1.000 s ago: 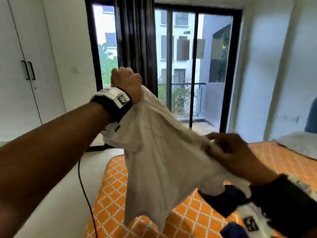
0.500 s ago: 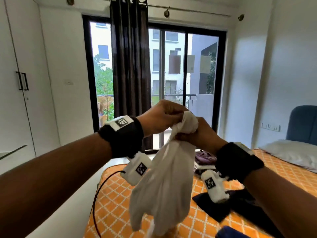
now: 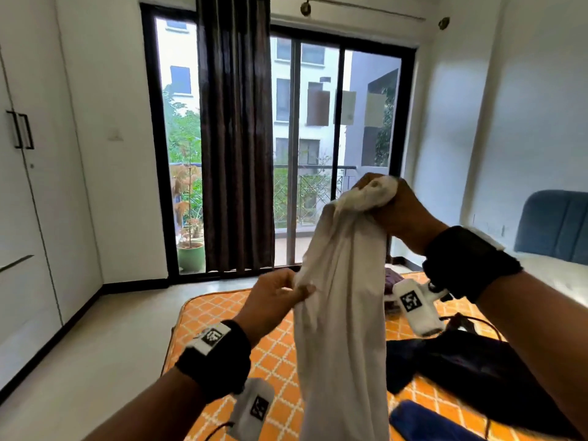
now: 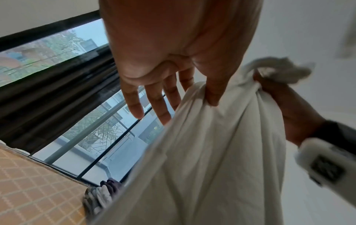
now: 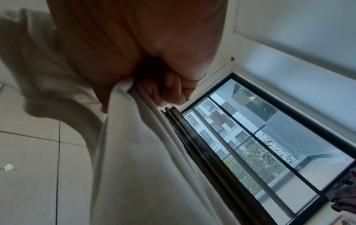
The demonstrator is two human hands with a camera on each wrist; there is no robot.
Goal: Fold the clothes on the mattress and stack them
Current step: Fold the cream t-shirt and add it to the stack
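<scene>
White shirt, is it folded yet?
Not yet. The white shirt hangs bunched from the right hand, while the left hand pinches its side.

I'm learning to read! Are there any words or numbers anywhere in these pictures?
No readable words or numbers.
Wrist camera under the right hand: black-and-white square pattern, no letters.
Wristband tag behind the left hand: similar pattern.
White garment: no print showing.

White garment (image 3: 342, 313) — bunched, hanging upright over the orange-patterned mattress (image 3: 273, 354) — dark clothes (image 3: 471, 367) heaped there.
</scene>
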